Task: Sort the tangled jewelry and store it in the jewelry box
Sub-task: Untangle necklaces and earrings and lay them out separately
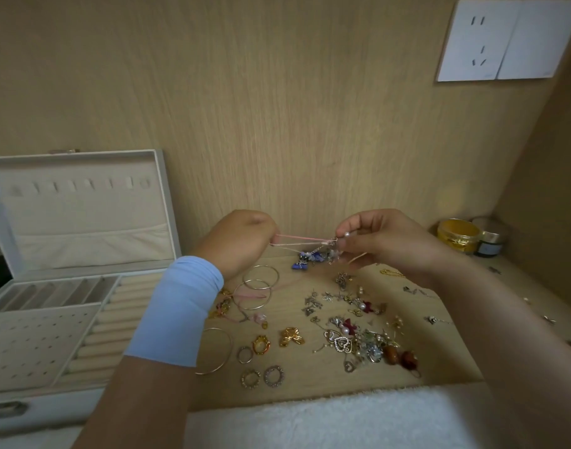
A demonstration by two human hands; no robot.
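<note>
One jewelry box [83, 209]: open at 9 o'clock, lid propped back, ring rolls and slotted trays bared for quick dropping-in; no piece visible inside.
Left hand [242, 241]: raised just left of centre, grip clenched on one end of the pink cord [302, 237], likely as an anchor for tension.
Bangles [261, 281]: flat on the desk [310, 377] at 6 o'clock, below the left wrist, overlapping.
Pink cord: taut between both hands, above the desk, well apart from the box; stretched, seemingly, to expose the snag.
Charm cluster [311, 257]: blue and silver, dangling under the cord's right end.
Right hand [388, 244]: just right of centre, grip pinching the cord's knotted end beside a pearl [346, 234], probably to pick the tangle loose.
Loose heap [352, 338]: at 5 o'clock, earrings, hearts, beads, unsorted.
Jars [457, 234]: at 3 o'clock, far corner, clear of the work.
</note>
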